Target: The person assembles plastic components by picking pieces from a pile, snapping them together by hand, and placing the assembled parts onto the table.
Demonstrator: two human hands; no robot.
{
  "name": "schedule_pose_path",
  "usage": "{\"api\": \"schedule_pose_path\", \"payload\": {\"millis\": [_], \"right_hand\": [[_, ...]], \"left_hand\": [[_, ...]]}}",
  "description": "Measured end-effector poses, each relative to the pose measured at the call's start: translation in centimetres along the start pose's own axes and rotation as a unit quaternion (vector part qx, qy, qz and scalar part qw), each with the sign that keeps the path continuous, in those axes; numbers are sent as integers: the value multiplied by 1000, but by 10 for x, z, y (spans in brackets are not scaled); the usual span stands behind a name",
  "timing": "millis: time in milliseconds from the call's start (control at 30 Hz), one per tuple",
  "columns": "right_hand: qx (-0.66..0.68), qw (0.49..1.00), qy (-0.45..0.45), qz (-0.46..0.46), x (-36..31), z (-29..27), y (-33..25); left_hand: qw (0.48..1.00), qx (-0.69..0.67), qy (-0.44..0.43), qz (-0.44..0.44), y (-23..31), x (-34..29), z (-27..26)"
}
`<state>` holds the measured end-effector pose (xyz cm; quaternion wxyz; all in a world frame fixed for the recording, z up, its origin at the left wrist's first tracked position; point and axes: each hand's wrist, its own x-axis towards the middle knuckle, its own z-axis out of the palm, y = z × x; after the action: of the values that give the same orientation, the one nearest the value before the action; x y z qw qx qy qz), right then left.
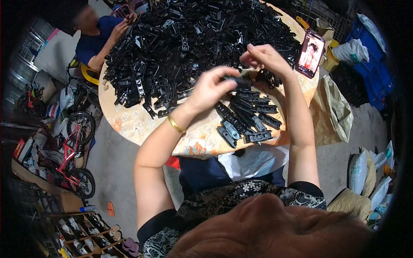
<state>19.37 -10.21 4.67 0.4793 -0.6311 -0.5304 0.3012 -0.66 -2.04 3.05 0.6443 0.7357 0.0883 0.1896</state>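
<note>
My left hand (211, 88), with a gold bangle on its wrist, is over the near part of the table, thumb and fingers closed around a black plastic part (237, 81). To its right my right hand (267, 59) is raised with curled fingers. Whatever those fingertips hold, if anything, is too small to make out. Beneath both hands a smaller group of long black plastic parts (245, 115) lies fanned out toward the near table edge. Beyond them a big heap of similar black parts (185, 47) covers most of the round table.
A patterned tablecloth (124, 124) covers the table (202, 148). A phone (310, 53) with a lit screen stands at the right edge, near blue crates (370, 64) and sacks (361, 172). Another person (97, 41) sits far left. A red bicycle (71, 150) and shoe rack (86, 232) stand left.
</note>
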Motion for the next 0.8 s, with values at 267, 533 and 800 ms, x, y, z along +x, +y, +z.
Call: {"api": "schedule_pose_path", "payload": {"millis": [267,533,800], "right_hand": [[-504,863,-36,-22,-4,23,6],[-259,956,-28,-137,3,34,14],[102,988,-113,-29,0,34,2]], "left_hand": [[939,239,-178,174,-13,-7,16],[821,528,193,104,17,0,-54],[813,570,107,42,7,3,-66]]}}
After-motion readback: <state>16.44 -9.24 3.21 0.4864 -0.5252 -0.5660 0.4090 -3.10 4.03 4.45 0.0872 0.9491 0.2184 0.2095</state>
